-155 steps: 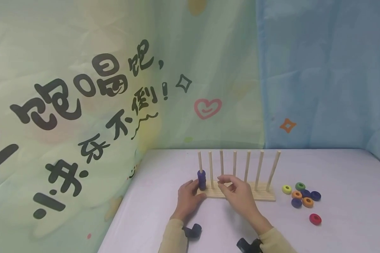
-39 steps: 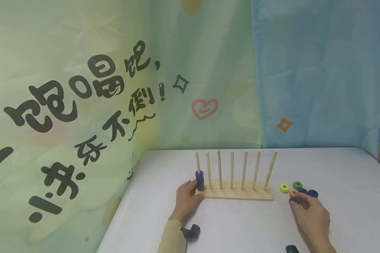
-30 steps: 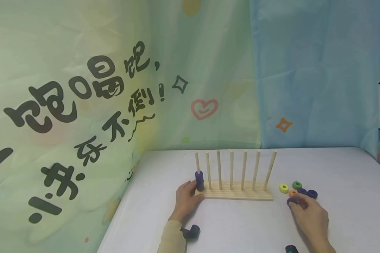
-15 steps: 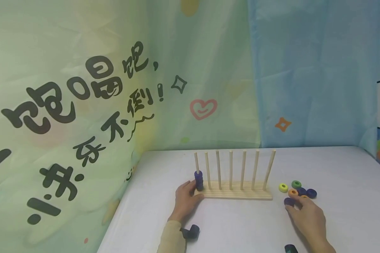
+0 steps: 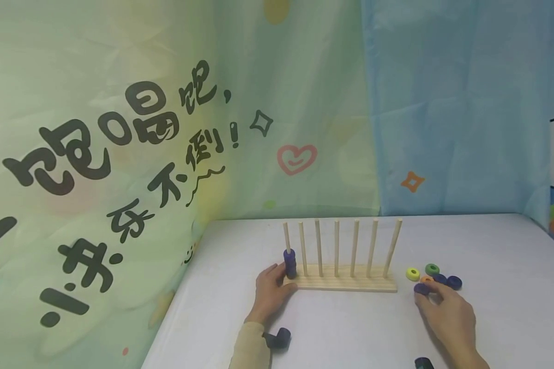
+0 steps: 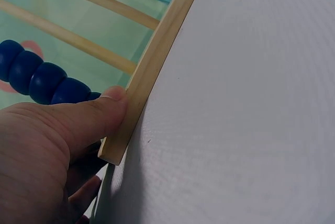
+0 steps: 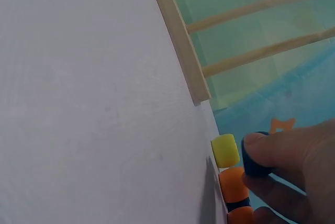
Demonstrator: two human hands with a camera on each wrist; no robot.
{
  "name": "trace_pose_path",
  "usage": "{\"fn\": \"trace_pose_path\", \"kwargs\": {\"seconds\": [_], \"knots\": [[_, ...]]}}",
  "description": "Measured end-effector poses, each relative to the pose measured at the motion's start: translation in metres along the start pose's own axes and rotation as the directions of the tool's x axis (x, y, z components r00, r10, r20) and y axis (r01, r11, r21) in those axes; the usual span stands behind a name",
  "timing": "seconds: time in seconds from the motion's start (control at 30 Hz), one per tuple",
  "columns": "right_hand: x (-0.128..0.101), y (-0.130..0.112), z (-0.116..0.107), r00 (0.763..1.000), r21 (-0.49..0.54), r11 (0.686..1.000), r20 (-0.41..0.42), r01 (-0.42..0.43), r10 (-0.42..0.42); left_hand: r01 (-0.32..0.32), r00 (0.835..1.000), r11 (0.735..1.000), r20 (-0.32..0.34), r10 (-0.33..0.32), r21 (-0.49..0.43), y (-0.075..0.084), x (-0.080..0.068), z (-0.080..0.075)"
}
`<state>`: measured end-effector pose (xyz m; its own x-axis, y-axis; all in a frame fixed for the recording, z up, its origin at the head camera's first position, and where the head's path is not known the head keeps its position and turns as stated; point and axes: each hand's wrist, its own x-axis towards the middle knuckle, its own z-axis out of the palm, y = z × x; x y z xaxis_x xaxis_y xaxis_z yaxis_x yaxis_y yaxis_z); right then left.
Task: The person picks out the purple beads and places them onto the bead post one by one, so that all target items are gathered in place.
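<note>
My left hand grips the left end of a wooden peg rack, its thumb on the front edge in the left wrist view. On the leftmost peg sits a stack of dark blue beads, also seen as blue beads close above the thumb. The other pegs stand bare. To the right of the rack, my right hand pinches a dark blue bead between thumb and fingers. In the right wrist view that bead is apart from the tabletop, beside a yellow bead.
Around the right hand lie loose beads: a yellow bead, a green bead, an orange bead and blue beads. A white tabletop carries everything. Printed cloth hangs behind it.
My right hand has gone from the pegs to the loose beads, pinched a blue bead, drawn it left and just now raised it slightly. The left hand keeps its grip on the rack.
</note>
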<state>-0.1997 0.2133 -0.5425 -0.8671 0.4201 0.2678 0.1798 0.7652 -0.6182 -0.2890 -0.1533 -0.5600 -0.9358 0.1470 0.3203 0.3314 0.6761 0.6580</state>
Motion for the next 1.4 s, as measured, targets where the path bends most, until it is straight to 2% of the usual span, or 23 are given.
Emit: {"fn": "trace_pose_path", "kwargs": {"seconds": [0.17, 0.33, 0.9, 1.07, 1.23, 1.4], "knots": [[-0.002, -0.007, -0.005, 0.999, 0.039, 0.999, -0.048, 0.029, -0.027, -0.018, 1.000, 1.000, -0.006, 0.018, 0.010, 0.001, 0.000, -0.001], [-0.002, -0.012, -0.007, 0.998, 0.055, 0.998, -0.062, 0.014, -0.010, -0.027, 1.000, 0.999, -0.007, 0.028, 0.031, 0.001, 0.000, -0.002], [-0.005, -0.023, -0.004, 0.990, 0.140, 0.989, -0.136, 0.045, -0.025, 0.003, 1.000, 1.000, 0.010, -0.003, 0.006, 0.001, 0.000, -0.002], [-0.006, -0.027, -0.004, 0.990, 0.145, 0.989, -0.137, 0.040, -0.020, 0.008, 1.000, 1.000, 0.013, -0.008, 0.004, 0.001, 0.000, -0.002], [-0.007, -0.028, -0.004, 0.988, 0.141, 0.987, -0.148, 0.075, -0.054, 0.022, 1.000, 1.000, 0.019, -0.022, 0.012, -0.001, 0.001, 0.000], [-0.008, -0.028, -0.002, 0.991, 0.169, 0.982, -0.113, 0.088, -0.070, 0.020, 1.000, 1.000, 0.022, -0.020, 0.017, -0.001, 0.001, 0.000]]}}
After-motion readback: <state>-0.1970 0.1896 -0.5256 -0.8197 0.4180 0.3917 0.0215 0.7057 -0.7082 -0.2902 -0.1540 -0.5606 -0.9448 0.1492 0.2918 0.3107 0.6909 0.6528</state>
